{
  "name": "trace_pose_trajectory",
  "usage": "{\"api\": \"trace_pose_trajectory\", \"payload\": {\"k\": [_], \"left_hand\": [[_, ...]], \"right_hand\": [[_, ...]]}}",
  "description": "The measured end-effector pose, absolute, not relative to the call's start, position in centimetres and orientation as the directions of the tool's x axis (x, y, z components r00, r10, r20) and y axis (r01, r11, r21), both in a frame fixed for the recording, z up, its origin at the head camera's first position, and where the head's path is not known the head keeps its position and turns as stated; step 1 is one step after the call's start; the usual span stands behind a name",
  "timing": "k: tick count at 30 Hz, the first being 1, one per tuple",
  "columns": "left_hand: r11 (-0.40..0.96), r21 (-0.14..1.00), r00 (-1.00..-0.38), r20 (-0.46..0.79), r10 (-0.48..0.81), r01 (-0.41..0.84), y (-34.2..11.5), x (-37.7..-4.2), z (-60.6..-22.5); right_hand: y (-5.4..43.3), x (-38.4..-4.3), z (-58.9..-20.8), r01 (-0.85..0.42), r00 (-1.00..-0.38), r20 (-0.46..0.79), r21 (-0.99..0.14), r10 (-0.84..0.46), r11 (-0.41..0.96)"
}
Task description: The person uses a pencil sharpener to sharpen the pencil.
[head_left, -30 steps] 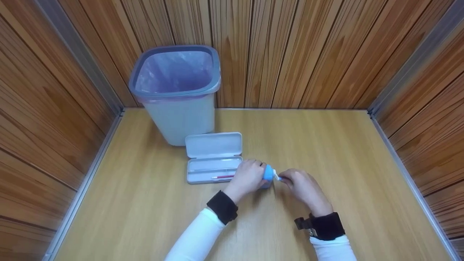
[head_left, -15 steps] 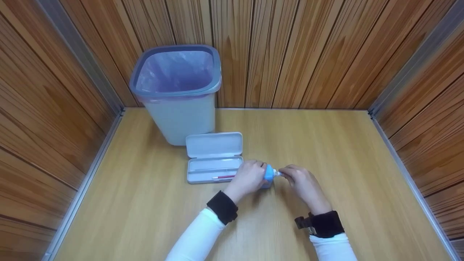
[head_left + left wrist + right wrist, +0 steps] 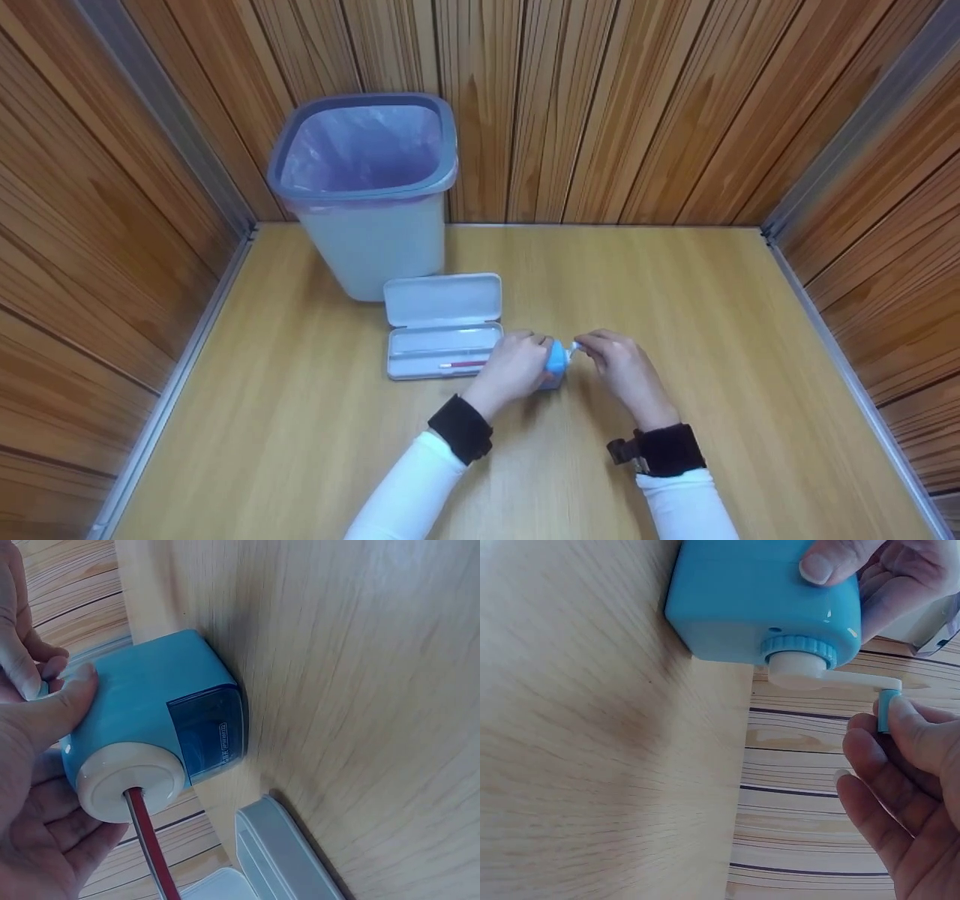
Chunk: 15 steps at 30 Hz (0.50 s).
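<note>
A blue pencil sharpener [image 3: 142, 697] with a crank stands on the table, and my left hand [image 3: 511, 367] grips it from above. In the left wrist view a red pencil [image 3: 153, 851] sticks into the hole of its white round front. A dark see-through shavings drawer [image 3: 210, 733] sits low on that same side. My right hand [image 3: 619, 367] is at the sharpener's other end. Its thumb and fingers pinch the small blue knob [image 3: 886, 709] of the white crank arm [image 3: 859, 680], as the right wrist view shows.
An open grey pencil case [image 3: 420, 367] lies just left of the sharpener, its lid [image 3: 442, 300] tipped back. Behind it stands a tall bin [image 3: 375, 240] with a plastic liner. Wood-panelled walls [image 3: 600, 112] enclose the table [image 3: 300, 450] at the back and sides.
My right hand has moved slightly up and away with the crank knob, turning the crank arm. The left hand stays in place on the sharpener.
</note>
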<state>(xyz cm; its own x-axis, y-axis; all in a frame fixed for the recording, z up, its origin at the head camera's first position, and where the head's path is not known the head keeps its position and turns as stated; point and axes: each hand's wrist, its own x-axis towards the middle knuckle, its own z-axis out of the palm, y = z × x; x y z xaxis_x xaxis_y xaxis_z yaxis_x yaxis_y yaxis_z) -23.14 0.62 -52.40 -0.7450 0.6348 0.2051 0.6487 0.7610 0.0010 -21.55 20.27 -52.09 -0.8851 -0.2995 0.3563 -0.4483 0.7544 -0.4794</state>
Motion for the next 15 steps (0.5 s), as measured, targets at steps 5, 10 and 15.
{"api": "trace_pose_trajectory", "payload": {"k": [5, 10, 15], "left_hand": [[0.770, 0.004, -0.757, 0.185, 0.627, 0.638, 0.6, -23.1, -52.4], [0.777, 0.016, -0.766, 0.181, 0.617, 0.629, 0.7, -23.1, -52.5], [0.779, 0.012, -0.766, 0.190, 0.614, 0.627, 0.6, -23.1, -52.5]], "right_hand": [[20.0, -22.5, -52.0, -0.417, -0.903, 0.323, -0.496, -0.284, 0.762], [19.7, -23.5, -52.0, -0.377, -0.924, 0.263, -0.521, -0.276, 0.765], [19.6, -24.3, -52.1, -0.376, -0.926, 0.249, -0.522, -0.285, 0.765]]}}
